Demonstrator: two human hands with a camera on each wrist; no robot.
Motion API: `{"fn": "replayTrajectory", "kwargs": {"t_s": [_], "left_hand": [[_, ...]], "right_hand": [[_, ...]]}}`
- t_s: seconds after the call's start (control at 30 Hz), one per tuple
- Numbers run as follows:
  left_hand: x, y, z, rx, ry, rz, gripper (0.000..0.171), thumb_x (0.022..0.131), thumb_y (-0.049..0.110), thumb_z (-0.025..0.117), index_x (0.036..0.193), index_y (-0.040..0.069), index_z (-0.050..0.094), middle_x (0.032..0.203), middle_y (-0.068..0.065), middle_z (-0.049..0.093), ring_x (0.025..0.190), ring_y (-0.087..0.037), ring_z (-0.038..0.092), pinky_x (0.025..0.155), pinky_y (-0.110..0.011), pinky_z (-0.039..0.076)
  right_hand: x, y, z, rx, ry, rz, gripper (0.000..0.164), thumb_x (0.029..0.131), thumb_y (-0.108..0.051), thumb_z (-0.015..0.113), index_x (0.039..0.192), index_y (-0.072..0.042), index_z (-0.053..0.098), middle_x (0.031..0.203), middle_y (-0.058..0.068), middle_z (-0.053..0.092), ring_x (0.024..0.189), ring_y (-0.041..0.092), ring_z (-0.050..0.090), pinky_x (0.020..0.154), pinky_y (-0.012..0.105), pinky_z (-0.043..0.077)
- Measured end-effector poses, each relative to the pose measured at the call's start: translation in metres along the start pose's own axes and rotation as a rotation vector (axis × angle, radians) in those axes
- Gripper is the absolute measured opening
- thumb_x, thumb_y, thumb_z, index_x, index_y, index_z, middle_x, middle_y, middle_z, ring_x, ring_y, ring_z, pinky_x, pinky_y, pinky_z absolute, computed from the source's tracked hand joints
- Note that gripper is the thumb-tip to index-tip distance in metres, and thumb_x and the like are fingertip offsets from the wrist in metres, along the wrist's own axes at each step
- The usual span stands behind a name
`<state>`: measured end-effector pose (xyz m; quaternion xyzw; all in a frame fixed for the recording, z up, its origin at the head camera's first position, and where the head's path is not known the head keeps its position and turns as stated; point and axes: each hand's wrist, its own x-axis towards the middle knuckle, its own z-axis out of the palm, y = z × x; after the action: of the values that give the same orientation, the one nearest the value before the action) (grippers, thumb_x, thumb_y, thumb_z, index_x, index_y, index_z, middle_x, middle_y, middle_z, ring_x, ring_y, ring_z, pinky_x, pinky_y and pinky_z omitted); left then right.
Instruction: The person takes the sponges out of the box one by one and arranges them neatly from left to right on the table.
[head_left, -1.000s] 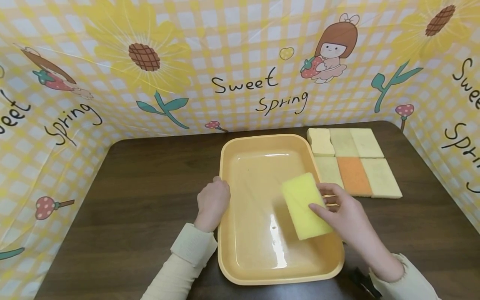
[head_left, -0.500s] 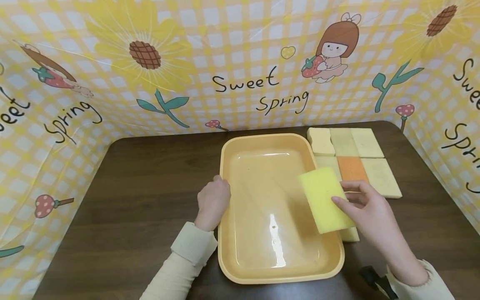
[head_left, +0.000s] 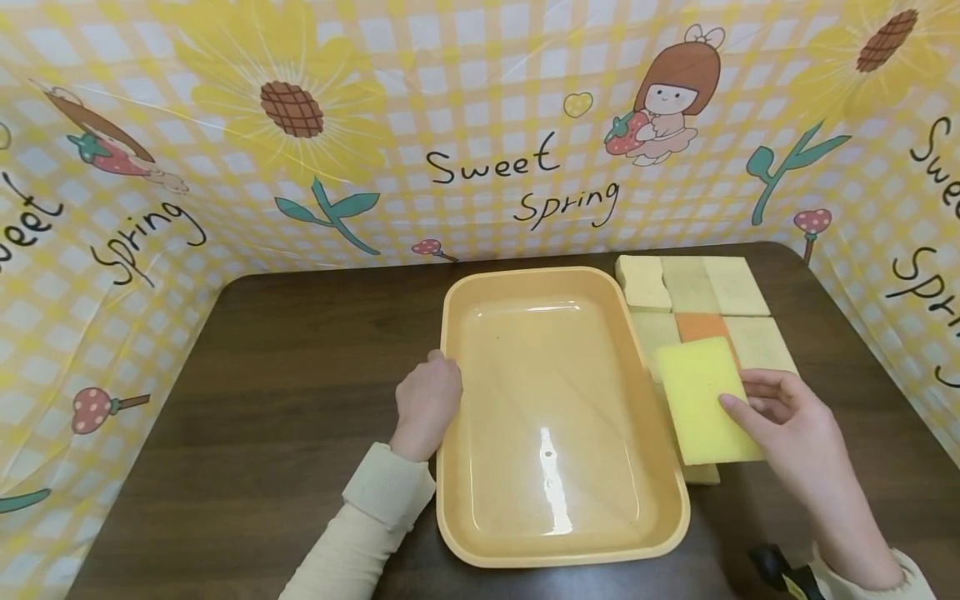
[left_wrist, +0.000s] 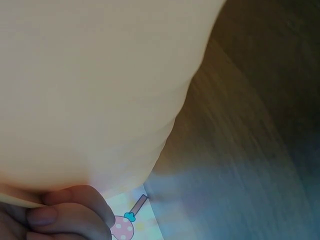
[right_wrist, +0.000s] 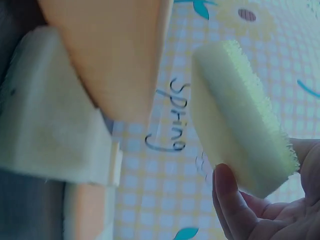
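Observation:
My right hand [head_left: 802, 425] pinches a bright yellow sponge [head_left: 708, 404] between thumb and fingers. The sponge is held up over the other sponges, just right of the tray. In the right wrist view the same sponge [right_wrist: 240, 115] looks thick and tilted, with the fingers [right_wrist: 230, 195] along its lower edge. Curled over the left rim of the pale orange plastic tray [head_left: 480, 550] is my left hand [head_left: 427, 408]. In the left wrist view its fingers [left_wrist: 75, 215] bend round the tray's edge, and the tray wall [left_wrist: 100, 100] fills much of the picture.
Several pale sponges [head_left: 738, 283] and an orange sponge [head_left: 701, 326] lie side by side right of the tray. A black object [head_left: 768, 562] is by the right wrist. A patterned cloth [head_left: 480, 108] walls in the dark wooden table [head_left: 262, 433].
The yellow sponge has moved right in my right hand, from above the tray to over the sponges beside it. My left hand and the tray stay put.

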<state>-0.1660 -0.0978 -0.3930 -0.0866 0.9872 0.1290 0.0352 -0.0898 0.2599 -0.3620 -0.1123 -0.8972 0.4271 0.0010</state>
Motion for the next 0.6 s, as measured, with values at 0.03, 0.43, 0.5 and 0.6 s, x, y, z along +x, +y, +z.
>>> {"fn": "replayTrajectory", "kwargs": {"t_s": [0.03, 0.43, 0.5, 0.6], "left_hand": [[0.0, 0.0, 0.0, 0.0, 0.001, -0.001, 0.03, 0.102, 0.019, 0.037, 0.088, -0.002, 0.054, 0.066, -0.014, 0.057, 0.055, -0.027, 0.061, 0.048, -0.044, 0.05], [0.001, 0.001, 0.002, 0.002, 0.021, -0.016, 0.028, 0.1, 0.018, 0.038, 0.085, -0.002, 0.052, 0.063, -0.015, 0.056, 0.052, -0.026, 0.059, 0.044, -0.041, 0.046], [0.0, 0.0, 0.002, 0.002, 0.027, -0.01, 0.028, 0.1, 0.017, 0.038, 0.085, -0.002, 0.052, 0.063, -0.015, 0.057, 0.052, -0.026, 0.06, 0.044, -0.041, 0.047], [-0.001, 0.0, 0.0, -0.002, 0.039, 0.007, 0.029, 0.101, 0.018, 0.04, 0.085, -0.002, 0.054, 0.063, -0.016, 0.059, 0.054, -0.028, 0.062, 0.046, -0.042, 0.049]], "right_hand": [[0.0, 0.003, -0.001, 0.004, 0.006, 0.008, 0.053, 0.09, -0.038, 0.064, 0.128, -0.005, 0.049, 0.089, -0.039, 0.047, 0.079, -0.024, 0.047, 0.064, 0.01, 0.041], [0.0, 0.035, -0.014, -0.031, 0.013, 0.102, 0.056, 0.091, -0.039, 0.062, 0.129, -0.001, 0.045, 0.084, -0.04, 0.042, 0.075, -0.026, 0.041, 0.062, 0.011, 0.037], [0.001, 0.039, -0.016, -0.042, 0.01, 0.125, 0.059, 0.091, -0.04, 0.061, 0.131, 0.001, 0.044, 0.083, -0.039, 0.041, 0.074, -0.026, 0.04, 0.063, 0.013, 0.037], [0.002, 0.045, -0.017, -0.059, 0.009, 0.15, 0.061, 0.092, -0.04, 0.06, 0.132, 0.003, 0.042, 0.082, -0.037, 0.041, 0.072, -0.024, 0.039, 0.062, 0.015, 0.037]]}}
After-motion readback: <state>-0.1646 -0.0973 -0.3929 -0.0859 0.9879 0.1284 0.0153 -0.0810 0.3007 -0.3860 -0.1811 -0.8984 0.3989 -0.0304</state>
